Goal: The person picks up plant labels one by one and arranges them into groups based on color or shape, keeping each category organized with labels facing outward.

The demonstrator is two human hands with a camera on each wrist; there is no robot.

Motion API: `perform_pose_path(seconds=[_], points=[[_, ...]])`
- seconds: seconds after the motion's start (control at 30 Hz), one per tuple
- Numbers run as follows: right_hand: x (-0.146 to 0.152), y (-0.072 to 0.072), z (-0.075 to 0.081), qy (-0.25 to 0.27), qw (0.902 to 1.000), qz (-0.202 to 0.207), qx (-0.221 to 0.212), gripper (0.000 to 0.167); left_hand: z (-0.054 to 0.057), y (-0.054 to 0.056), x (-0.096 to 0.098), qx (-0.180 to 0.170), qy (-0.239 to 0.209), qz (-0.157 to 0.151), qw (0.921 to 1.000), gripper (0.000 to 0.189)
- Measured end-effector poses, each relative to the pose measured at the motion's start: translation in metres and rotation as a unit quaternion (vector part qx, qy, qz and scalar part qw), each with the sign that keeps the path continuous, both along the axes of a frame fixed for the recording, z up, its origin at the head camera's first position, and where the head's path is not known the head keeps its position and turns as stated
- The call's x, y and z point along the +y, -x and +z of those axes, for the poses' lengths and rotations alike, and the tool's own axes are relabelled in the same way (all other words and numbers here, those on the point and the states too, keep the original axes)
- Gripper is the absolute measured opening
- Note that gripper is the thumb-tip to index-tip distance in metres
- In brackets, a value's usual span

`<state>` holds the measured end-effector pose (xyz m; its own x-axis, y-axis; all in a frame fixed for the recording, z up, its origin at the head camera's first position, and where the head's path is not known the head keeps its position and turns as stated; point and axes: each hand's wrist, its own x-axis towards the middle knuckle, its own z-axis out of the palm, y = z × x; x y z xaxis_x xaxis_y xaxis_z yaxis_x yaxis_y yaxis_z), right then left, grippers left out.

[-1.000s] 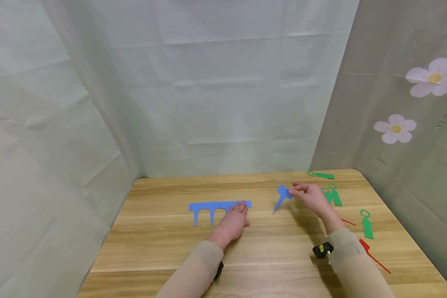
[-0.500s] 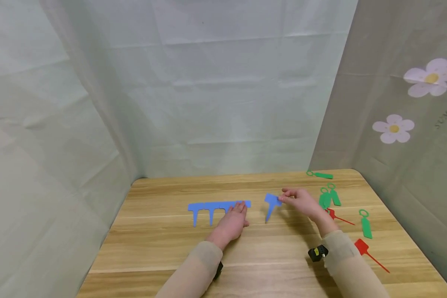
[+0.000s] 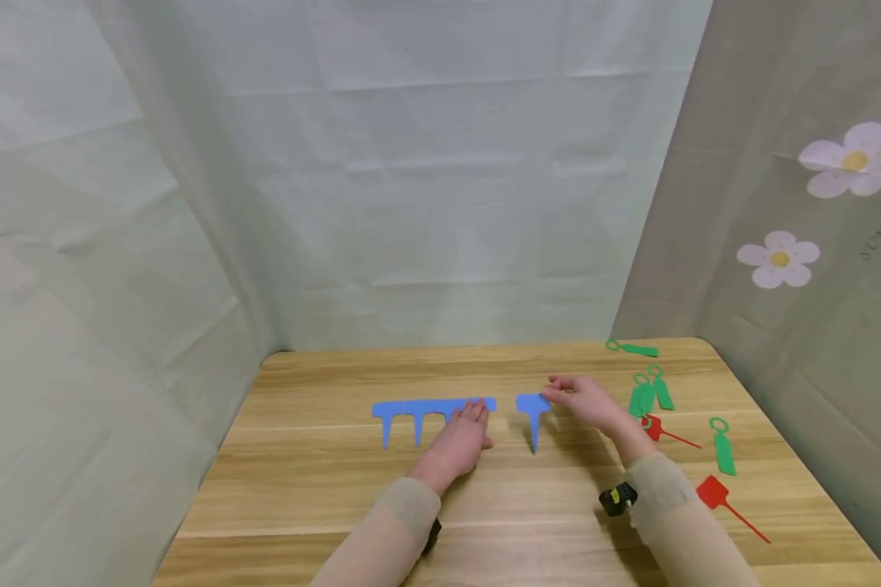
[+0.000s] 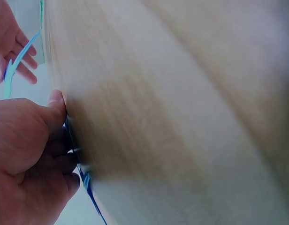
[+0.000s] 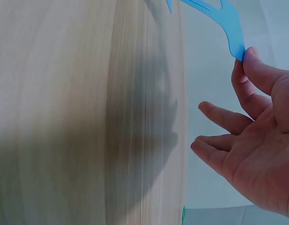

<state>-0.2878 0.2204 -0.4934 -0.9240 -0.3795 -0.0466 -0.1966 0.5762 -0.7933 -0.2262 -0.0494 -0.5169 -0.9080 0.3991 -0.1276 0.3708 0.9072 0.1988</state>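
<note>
A wood-grained worktop (image 3: pixel 323 481) is carrying everything, and on it the person's left hand (image 3: pixel 461 440) is resting with outstretched fingers over the right part of a row of flat blue T-shaped tags (image 3: pixel 420 407). The right hand (image 3: pixel 587 401) is pinching a single flat blue T-shaped tag (image 3: pixel 533 408) by a corner of its head between thumb and finger, holding it just right of the row, apart from it, stem pointing toward the person. Farther right, flat red square-headed tags with thin tails (image 3: pixel 712 492) and slim green ring-ended tags (image 3: pixel 723 451) are lying scattered.
</note>
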Motion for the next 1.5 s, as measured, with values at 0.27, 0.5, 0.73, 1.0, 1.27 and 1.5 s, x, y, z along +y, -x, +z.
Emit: perform_pose_path(seconds=[0.27, 0.5, 0.73, 1.0, 1.27, 1.5], points=[[-0.011, 0.001, 0.003, -0.016, 0.9996, 0.008, 0.021, 0.034, -0.002, 0.001, 0.001, 0.006, 0.002, 0.002, 1.0, 0.064], [-0.021, 0.006, -0.001, -0.034, 0.9993, -0.012, 0.01, 0.027, -0.002, 0.0, 0.002, 0.005, 0.005, 0.003, 1.0, 0.065], [-0.031, 0.013, -0.005, -0.071, 0.9964, -0.008, 0.047, 0.026, -0.001, -0.001, 0.002, 0.003, 0.007, 0.005, 1.0, 0.064], [-0.04, 0.019, -0.013, -0.115, 0.9917, -0.031, 0.049, 0.028, 0.0, -0.002, 0.002, 0.003, 0.001, 0.006, 1.0, 0.064], [-0.046, 0.022, -0.016, -0.141, 0.9882, -0.05, 0.034, 0.03, -0.001, -0.001, 0.002, 0.007, 0.002, 0.005, 1.0, 0.063], [-0.05, 0.022, -0.017, -0.159, 0.9847, -0.056, 0.043, 0.029, 0.0, 0.0, 0.003, 0.005, 0.003, 0.008, 1.0, 0.063]])
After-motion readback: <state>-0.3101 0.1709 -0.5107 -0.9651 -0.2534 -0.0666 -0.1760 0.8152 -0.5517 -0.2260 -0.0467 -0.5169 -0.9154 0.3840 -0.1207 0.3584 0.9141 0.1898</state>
